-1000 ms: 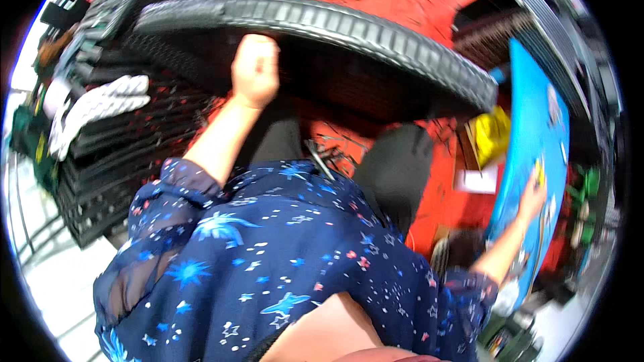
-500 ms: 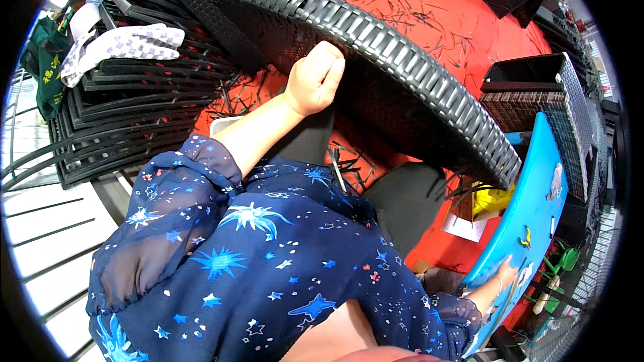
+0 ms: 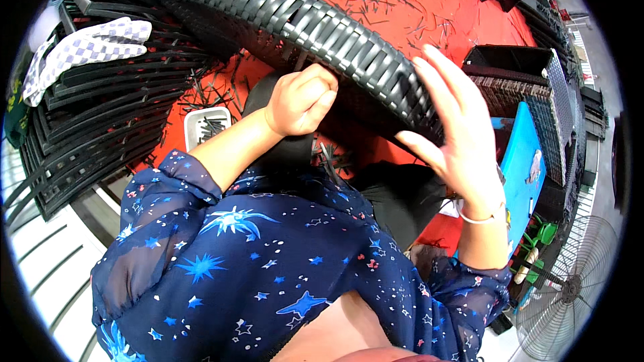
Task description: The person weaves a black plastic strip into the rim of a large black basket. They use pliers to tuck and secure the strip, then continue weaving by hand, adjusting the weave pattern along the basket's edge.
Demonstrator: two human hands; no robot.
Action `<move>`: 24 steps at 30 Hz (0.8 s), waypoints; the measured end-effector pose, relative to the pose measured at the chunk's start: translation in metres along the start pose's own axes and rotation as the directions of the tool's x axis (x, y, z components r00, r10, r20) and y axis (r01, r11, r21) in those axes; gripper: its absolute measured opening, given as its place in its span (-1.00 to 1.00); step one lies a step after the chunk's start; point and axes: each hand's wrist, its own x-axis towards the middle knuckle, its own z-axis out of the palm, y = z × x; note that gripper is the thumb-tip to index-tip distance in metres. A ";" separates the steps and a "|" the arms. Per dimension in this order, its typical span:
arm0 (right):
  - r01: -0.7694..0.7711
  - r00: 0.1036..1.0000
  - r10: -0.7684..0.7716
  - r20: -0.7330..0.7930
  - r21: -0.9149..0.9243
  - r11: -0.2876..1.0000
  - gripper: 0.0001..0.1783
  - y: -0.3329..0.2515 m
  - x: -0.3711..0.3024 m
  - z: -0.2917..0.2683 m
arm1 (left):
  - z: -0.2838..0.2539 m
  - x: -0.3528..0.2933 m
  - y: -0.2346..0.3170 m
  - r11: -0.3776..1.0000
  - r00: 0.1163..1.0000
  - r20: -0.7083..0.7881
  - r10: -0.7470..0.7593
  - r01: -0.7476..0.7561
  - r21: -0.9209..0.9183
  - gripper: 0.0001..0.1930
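A curved piece of woven black rattan furniture (image 3: 295, 17) stands tilted across my lap, its thick plaited edge running from upper left to lower right. My left hand (image 3: 302, 100) is a closed fist against the near side below that edge. What its fingers grip, if anything, is hidden. At the right end of the edge is my right hand (image 3: 456, 127), fingers stretched and thumb apart on either side of the weave. Whether its palm touches the weave I cannot tell. A bracelet circles my right wrist.
Stacked black frames (image 3: 100, 114) stand at left under a checked glove (image 3: 90, 50). A white tray (image 3: 190, 131) holds black strip offcuts. More scraps litter the red floor covering (image 3: 429, 0). To the right are a blue tabletop (image 3: 520, 174), a woven box (image 3: 516, 94) and a fan (image 3: 570, 288).
My right hand has left the blue tabletop and come up to the right end of the woven edge. My left fist stays by the edge. The white tray has come into fuller view.
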 end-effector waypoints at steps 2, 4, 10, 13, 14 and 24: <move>-0.002 0.998 -0.003 0.058 0.092 0.996 -0.03 -0.001 0.002 0.014 | 0.000 -0.004 0.006 1.000 0.998 0.064 0.003 -0.001 -0.024 -0.87; -0.036 0.992 0.017 0.126 0.154 0.987 -0.03 -0.003 -0.006 0.013 | -0.004 -0.009 0.009 0.995 0.990 0.133 0.043 -0.031 -0.095 -0.92; -0.143 0.922 0.002 0.388 0.333 0.932 0.16 -0.006 -0.031 -0.025 | -0.043 -0.020 0.053 0.991 0.921 0.385 0.054 -0.001 -0.137 -0.92; -0.199 0.906 0.069 0.418 0.275 0.941 0.24 -0.018 -0.041 -0.029 | -0.042 -0.027 0.056 0.971 0.905 0.408 0.116 -0.017 -0.238 -0.88; -0.169 0.929 0.070 0.364 0.248 0.954 0.25 -0.023 -0.044 -0.026 | -0.038 -0.031 0.052 0.954 0.928 0.331 0.171 -0.072 -0.292 -0.88; -0.118 0.959 0.019 0.284 0.336 0.934 0.20 -0.019 -0.062 -0.027 | -0.063 -0.026 0.094 0.937 0.753 0.657 -0.034 0.253 -0.243 -0.91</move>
